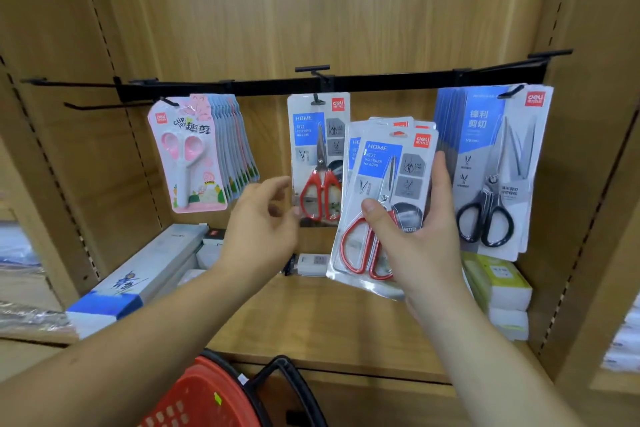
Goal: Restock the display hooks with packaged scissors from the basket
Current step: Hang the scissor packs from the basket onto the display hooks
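The right hand (426,239) grips a fan of several red-handled scissors packs (377,191), with the thumb pressed on the front and the fingers behind the right edge. They are at about 4 o'clock from the middle hook (317,100), where one pack of the same kind, the hanging pack (317,156), is already placed. The left hand (263,218) is loosely curled and holds nothing, just beside the hanging pack at its 8 o'clock; I cannot tell if it touches. The red basket (194,399) is at 6 o'clock in the view. The risk, I think, is the fan: the glossy packs may slide out and fall when one is pulled. A hang hole may also miss the hook tip and push the hanging pack off.
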Demonstrator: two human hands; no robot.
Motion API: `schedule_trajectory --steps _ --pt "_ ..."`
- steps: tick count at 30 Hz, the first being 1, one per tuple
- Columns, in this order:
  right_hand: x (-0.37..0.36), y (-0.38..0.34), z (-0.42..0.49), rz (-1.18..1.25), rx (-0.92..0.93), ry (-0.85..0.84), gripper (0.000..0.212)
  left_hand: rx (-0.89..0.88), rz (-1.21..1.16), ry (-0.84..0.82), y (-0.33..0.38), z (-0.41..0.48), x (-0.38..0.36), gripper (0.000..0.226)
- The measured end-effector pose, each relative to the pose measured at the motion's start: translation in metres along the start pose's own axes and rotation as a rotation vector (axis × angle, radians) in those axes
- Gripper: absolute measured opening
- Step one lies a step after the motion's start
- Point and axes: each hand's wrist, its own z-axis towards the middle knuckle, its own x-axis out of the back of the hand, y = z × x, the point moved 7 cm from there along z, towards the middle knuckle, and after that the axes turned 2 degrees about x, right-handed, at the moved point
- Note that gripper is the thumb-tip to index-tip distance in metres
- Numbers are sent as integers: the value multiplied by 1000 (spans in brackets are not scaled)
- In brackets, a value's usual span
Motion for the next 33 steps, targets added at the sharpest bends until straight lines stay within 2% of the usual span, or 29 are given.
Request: schedule_trajectory --steps 1,3,5,8,10,12,19,23,29,33 --pt "0 -1 1 24 -2 3 86 23 -121 -48 6 -12 -2 44" --pt "-1 -1 2 68 -6 2 80 91 -323 -224 21 -37 -15 49" --pt "-4 0 2 99 -24 7 73 68 -348 -328 33 -52 -26 46" --pt "-5 1 1 137 -86 48 41 107 -451 -322 36 -54 -28 39" --pt "-1 4 2 166 -120 66 33 138 -496 -337 32 -53 -29 34" --pt "0 3 3 142 -122 41 34 157 -507 -349 31 -54 -28 31" --pt "5 16 -1 96 -145 5 70 253 -566 -290 21 -52 -19 27" --pt "6 21 -2 5 -124 30 67 288 -606 -287 13 -49 -15 23" --pt "-3 15 -1 -49 -107 -15 78 283 -561 -308 15 -47 -12 16" --pt "0 14 -2 -92 -97 42 65 270 -590 -227 14 -40 -4 11"
